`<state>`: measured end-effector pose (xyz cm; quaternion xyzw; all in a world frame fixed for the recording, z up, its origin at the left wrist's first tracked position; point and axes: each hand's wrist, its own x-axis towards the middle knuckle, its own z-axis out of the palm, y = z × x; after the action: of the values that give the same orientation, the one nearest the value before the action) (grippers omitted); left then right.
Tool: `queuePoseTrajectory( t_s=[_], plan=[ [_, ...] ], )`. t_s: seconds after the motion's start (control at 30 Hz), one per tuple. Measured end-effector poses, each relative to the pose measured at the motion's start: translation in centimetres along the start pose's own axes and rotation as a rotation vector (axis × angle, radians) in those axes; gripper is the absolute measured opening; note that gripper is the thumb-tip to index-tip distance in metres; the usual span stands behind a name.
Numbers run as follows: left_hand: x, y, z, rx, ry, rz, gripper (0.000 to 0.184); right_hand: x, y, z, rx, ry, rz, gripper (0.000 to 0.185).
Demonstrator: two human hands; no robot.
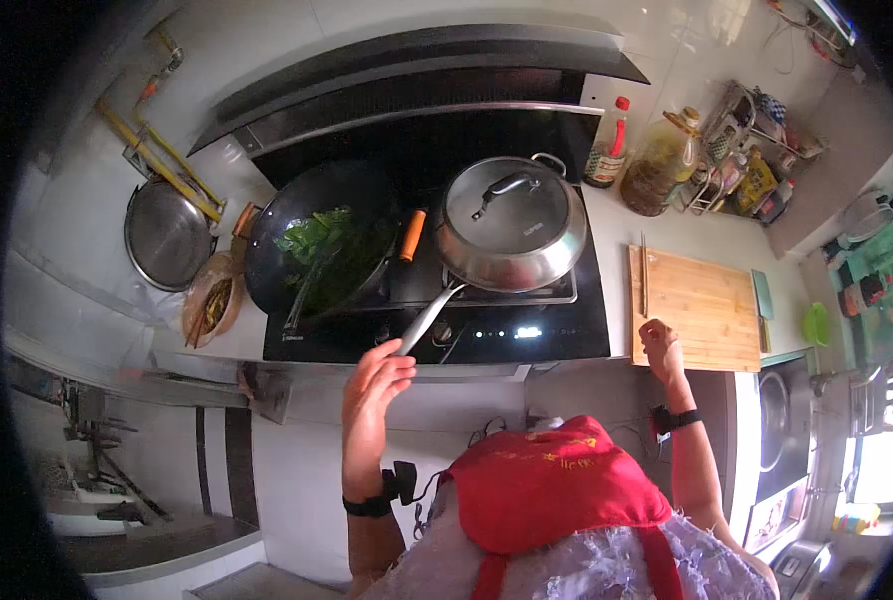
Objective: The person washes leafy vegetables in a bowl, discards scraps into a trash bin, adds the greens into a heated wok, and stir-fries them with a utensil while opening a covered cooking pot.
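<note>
My left hand (379, 382) is at the stove's front edge, fingers stretched out and apart. Its fingertips are close by the end of the long metal handle (432, 318) of a lidded steel pan (467, 262); whether they touch is hard to tell. A glass lid (517, 215) with a dark knob covers that pan. My right hand (660, 342) is over the front edge of a wooden cutting board (707, 310), fingers curled in. Just beyond those fingers, chopsticks (644, 280) lie along the board's left side. Any grip on them is hidden.
On the left burner, a dark wok (267, 255) holds green leaves (317, 232) and a long-handled utensil. Left of it are a bowl (229, 310) of food with chopsticks and a hanging steel pan (167, 235). Bottles (607, 150) and an oil jug (662, 165) stand back right.
</note>
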<state>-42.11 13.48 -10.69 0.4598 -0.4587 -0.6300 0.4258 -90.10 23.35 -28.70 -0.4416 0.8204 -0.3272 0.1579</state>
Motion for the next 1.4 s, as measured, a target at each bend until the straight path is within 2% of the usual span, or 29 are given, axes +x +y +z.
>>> queuePoseTrajectory(
  t_s=[0.13, 0.23, 0.53, 0.63, 0.67, 0.8, 0.83, 0.9, 1.03, 1.13, 1.2, 1.3, 1.4],
  plan=[
    [-1.1, 0.8, -0.3, -0.012, 0.179, 0.054, 0.043, 1.7, -0.3, 0.1, 0.129, -0.038, 0.003, 0.02],
    [-1.2, 1.2, 0.7, -0.033, 0.223, 0.096, 0.038, 1.9, 0.2, -0.1, 0.163, -0.069, 0.036, 0.02],
    [1.1, 1.3, 5.9, -0.054, 0.089, 0.047, 0.038, -0.3, 3.8, -1.4, 0.165, -0.111, 0.168, 0.019],
    [4.1, -0.5, 8.9, -0.043, 0.037, -0.032, 0.053, -0.6, 4.2, -1.5, 0.264, -0.056, 0.211, 0.016],
    [5.5, -0.8, 10.1, 0.012, -0.006, -0.014, 0.057, -0.5, 5.5, -1.1, 0.221, -0.034, 0.139, 0.018],
    [14.1, -1.6, 13.0, 0.418, -0.11, 0.083, 0.079, -0.6, 5.0, -2.2, 0.276, -0.01, 0.186, 0.021],
    [17.0, -2.0, 13.3, 0.579, -0.083, 0.128, 0.079, -0.8, 5.2, -2.4, 0.267, 0.009, 0.175, 0.021],
    [18.8, 1.7, 15.9, 0.955, -0.072, 0.198, 0.083, -0.7, 5.7, -2.7, 0.252, 0.054, 0.154, 0.021],
    [27.1, 0.3, 16.2, 0.998, -0.124, 0.091, 0.083, -1.4, 6.4, -2.9, 0.3, 0.077, 0.178, 0.022],
    [32.3, -2.0, 15.7, 0.878, -0.256, 0.024, 0.061, -1.4, 7.5, -1.9, 0.271, 0.102, 0.158, 0.02],
    [32.8, -2.1, 17.0, 0.954, -0.2, -0.003, 0.051, -1.0, 6.6, -2.1, 0.216, 0.101, 0.167, 0.018],
    [31.9, 0.2, 19.1, 0.965, -0.333, -0.135, 0.034, 0.3, 5.0, -2.6, 0.23, 0.109, 0.105, 0.015],
    [30.6, 1.6, 20.8, 0.931, -0.374, -0.05, 0.023, 2.1, 3.7, -2.6, 0.24, 0.124, 0.052, 0.015]
  ],
)
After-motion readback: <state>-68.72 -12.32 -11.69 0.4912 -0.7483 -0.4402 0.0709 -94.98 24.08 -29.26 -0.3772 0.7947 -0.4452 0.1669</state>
